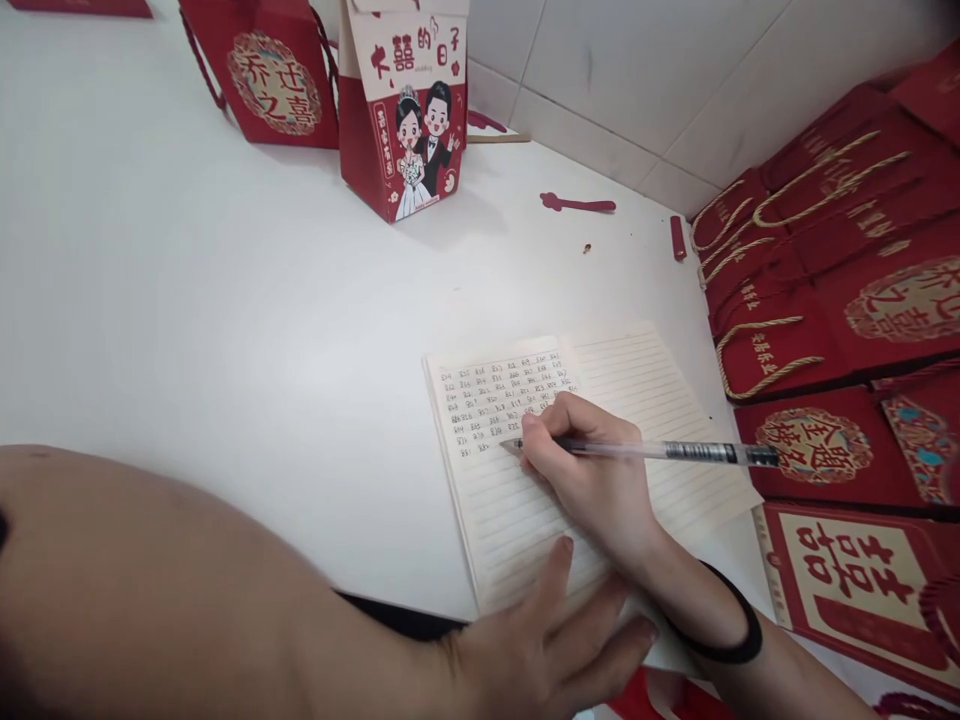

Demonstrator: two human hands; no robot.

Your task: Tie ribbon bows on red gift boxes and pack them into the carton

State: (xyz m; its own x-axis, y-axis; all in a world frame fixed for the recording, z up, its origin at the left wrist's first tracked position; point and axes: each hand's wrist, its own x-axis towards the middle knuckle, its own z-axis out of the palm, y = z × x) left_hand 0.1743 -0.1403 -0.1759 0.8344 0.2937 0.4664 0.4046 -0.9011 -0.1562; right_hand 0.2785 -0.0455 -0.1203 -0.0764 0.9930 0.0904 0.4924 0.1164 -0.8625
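Observation:
An open lined notebook (517, 510) lies on the white table, its left page bearing rows of handwritten numbers in the upper part. In my right hand (600, 480) is a clear-barrelled pen (675, 450), its tip touching the page just right of the last written row. A black band circles the right wrist. My left hand (555, 640) rests with fingers spread on the lower part of the notebook, below the right hand. The right page is blank where it shows; my right hand covers part of the writing.
A red and white wedding gift box (405, 110) stands at the back beside a red corded bag (262, 75). Many red gift bags (840, 260) line the right side. A dark red strip (577, 204) lies near the tiled wall (592, 80).

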